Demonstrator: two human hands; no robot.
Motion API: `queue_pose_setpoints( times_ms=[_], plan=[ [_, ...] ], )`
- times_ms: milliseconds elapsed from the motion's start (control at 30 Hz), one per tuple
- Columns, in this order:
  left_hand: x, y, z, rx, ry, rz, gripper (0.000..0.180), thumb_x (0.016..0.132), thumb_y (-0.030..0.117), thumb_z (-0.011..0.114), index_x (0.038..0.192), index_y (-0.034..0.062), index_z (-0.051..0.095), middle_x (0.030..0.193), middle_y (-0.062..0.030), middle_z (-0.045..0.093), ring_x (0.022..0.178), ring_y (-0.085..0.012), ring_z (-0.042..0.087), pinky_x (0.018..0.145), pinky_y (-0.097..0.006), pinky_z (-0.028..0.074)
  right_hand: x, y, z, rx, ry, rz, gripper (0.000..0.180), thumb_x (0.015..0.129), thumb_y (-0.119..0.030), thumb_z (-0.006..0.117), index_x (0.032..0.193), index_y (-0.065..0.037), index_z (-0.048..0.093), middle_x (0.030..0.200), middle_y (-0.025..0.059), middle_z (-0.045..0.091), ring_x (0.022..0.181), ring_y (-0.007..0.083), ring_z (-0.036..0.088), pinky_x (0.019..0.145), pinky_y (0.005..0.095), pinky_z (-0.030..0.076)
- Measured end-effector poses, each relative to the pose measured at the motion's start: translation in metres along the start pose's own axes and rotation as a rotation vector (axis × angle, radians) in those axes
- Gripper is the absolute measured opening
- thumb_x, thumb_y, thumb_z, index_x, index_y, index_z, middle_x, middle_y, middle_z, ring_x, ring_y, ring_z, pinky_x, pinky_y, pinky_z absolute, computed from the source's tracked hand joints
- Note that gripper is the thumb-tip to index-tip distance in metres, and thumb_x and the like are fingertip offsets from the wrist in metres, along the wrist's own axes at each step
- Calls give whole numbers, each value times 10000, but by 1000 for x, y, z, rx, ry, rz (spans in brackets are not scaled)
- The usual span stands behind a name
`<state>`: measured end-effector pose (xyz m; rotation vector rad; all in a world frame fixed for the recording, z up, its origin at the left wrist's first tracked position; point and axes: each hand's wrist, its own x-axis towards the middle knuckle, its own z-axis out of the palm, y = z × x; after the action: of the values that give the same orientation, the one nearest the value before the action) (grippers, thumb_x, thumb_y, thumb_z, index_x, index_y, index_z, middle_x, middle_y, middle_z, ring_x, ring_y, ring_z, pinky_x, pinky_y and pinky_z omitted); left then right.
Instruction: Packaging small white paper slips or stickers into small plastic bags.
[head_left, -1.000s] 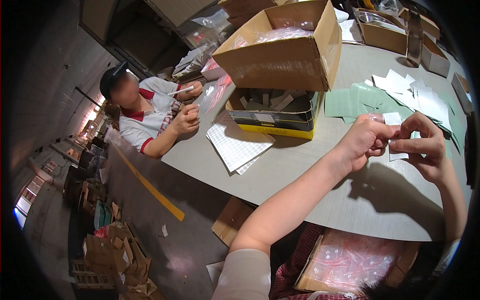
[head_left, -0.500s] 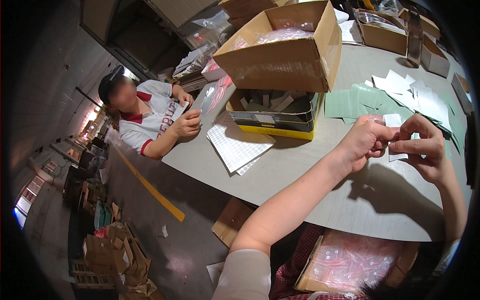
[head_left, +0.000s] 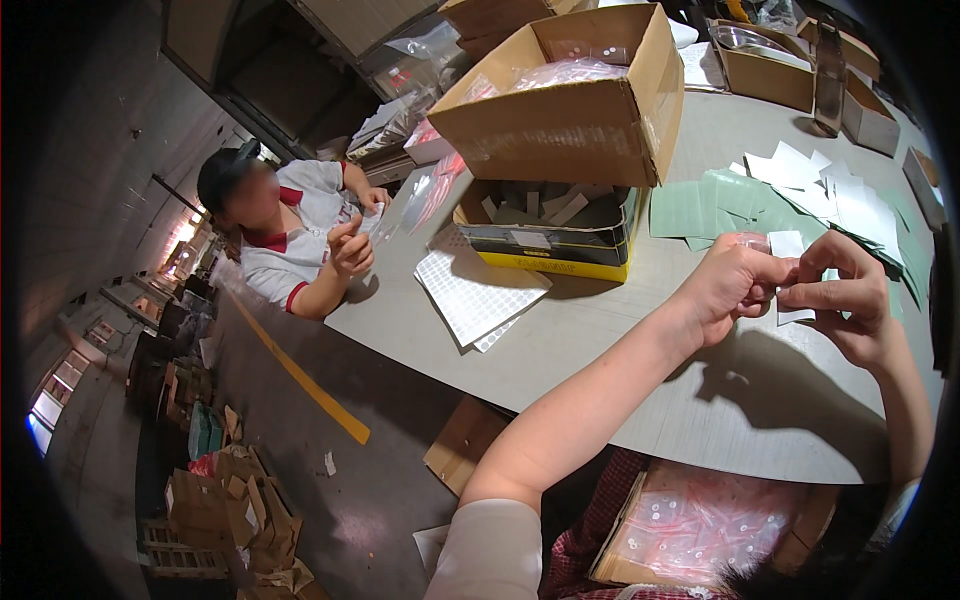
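My left hand [head_left: 732,288] and my right hand [head_left: 852,298] meet above the right part of the table. Both have their fingers pinched together on a small white paper slip [head_left: 786,243], whose ends show above and below the fingertips. A bit of clear plastic [head_left: 752,239] shows at the top of my left fist; what it belongs to is hidden. Just beyond my hands lie green sheets [head_left: 740,203] and a loose pile of white paper pieces [head_left: 862,212]. White sheets of round stickers [head_left: 478,290] rest on the table to the left.
A cardboard box of clear bags [head_left: 545,130] sits tilted on a black and yellow box [head_left: 545,262] holding grey strips. Near my lap, an open carton holds red-edged bags [head_left: 700,520]. Across the table corner a co-worker [head_left: 290,230] handles a small clear bag. A brown bottle [head_left: 829,80] stands far right.
My hands and the white paper slip stay almost still. The co-worker's hands have shifted slightly left, with the head tipped further down toward them.
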<state>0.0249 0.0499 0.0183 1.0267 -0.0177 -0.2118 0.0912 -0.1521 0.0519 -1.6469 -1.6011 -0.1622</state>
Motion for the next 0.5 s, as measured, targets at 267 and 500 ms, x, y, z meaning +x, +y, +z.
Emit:
queue_pose_setpoints(
  times_ms=[267,500],
  plan=[
    [0,1,0,12,-10,-1,135,924,114,656,813,53,609,592,60,451,477,-6,368,404,-191,255,0,-1,0,2,-14,22,348,689,-73,777,1035,-94,812,895,72,586,814,191,610,717,333,499],
    [-1,2,1,25,-9,6,130,912,113,662,812,54,603,586,59,457,472,-4,371,407,-187,260,2,-3,-1,3,-20,18,340,695,-86,780,1033,-92,812,894,75,595,819,192,614,712,333,504]
  ],
)
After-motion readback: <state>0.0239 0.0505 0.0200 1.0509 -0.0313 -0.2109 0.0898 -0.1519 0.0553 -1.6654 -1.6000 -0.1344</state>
